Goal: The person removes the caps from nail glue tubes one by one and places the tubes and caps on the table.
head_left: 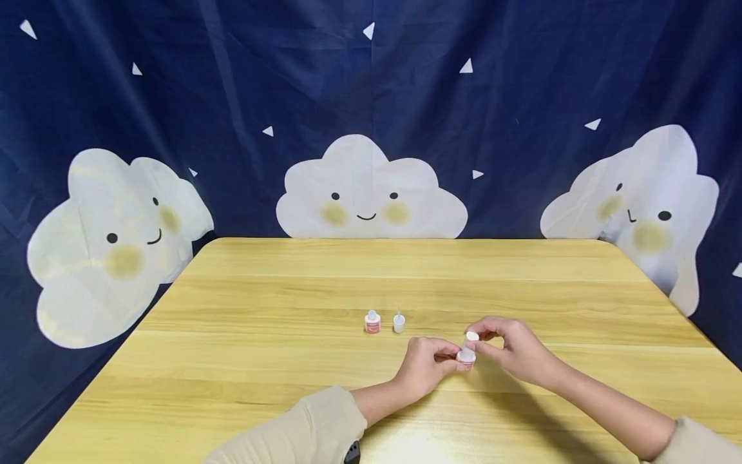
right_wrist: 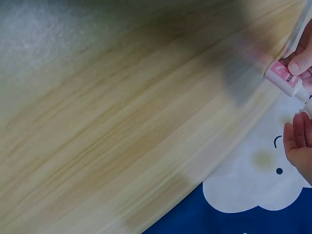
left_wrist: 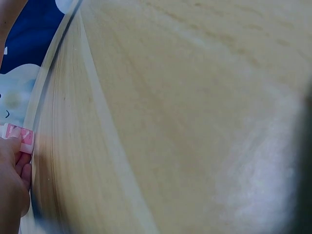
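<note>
A small white bottle with a pink label (head_left: 466,361) is gripped between the thumb and fingers of my left hand (head_left: 422,368). At its top, my right hand (head_left: 520,351) pinches a white cap (head_left: 472,337). The left wrist view shows my left thumb pressing the bottle's pink label (left_wrist: 25,138). In the right wrist view the bottle (right_wrist: 282,79) appears tilted, its neck toward my right fingers; the cap is mostly cut off there. Left of both hands, a second pink-labelled bottle (head_left: 372,323) stands upright. Beside it is a separate white cap (head_left: 399,324) with a thin tip pointing up.
The wooden table (head_left: 261,374) spans the view, its far edge against a dark blue curtain (head_left: 232,77) printed with smiling clouds. A dark band (head_left: 352,452) shows at my left cuff.
</note>
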The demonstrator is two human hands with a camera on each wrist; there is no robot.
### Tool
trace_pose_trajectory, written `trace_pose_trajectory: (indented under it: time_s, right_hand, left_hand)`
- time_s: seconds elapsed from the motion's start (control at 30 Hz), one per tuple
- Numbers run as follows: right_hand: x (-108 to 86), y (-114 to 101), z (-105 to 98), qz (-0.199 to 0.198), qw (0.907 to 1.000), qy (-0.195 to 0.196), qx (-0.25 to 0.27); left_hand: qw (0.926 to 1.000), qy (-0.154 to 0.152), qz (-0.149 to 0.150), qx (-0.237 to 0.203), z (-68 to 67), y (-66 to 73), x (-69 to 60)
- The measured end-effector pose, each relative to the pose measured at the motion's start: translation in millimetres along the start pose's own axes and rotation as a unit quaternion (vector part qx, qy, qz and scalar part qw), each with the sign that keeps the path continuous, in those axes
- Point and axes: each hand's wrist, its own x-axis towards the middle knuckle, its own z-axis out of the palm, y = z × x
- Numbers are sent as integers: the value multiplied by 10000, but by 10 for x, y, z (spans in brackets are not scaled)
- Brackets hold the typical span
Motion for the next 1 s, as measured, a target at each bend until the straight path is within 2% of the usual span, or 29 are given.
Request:
trace_pose_trajectory:
  time_s: [0.17,0.47,0.67,0.87,1.0]
  right_hand:
    - [16,6,-2,152,9998,-76,99]
    - [20,15,-21,159,9993,-253,232]
    - [23,7,-75,388,9961,-499,620]
    - [57,-6,-120,391,9948,-739,587]
    - [108,-15,-148,388,9921,-1068,530]
  left_hand:
    - [9999,31,27,107,3,-9,-4]
    - [10000,43,1,36,8,-14,-1]
    - [10000,73,-12,-17,14,-11,-2]
    - [10000,64,-43,-29,12,-6,-3]
    - [10000,47,-57,-53,8,-5,-7]
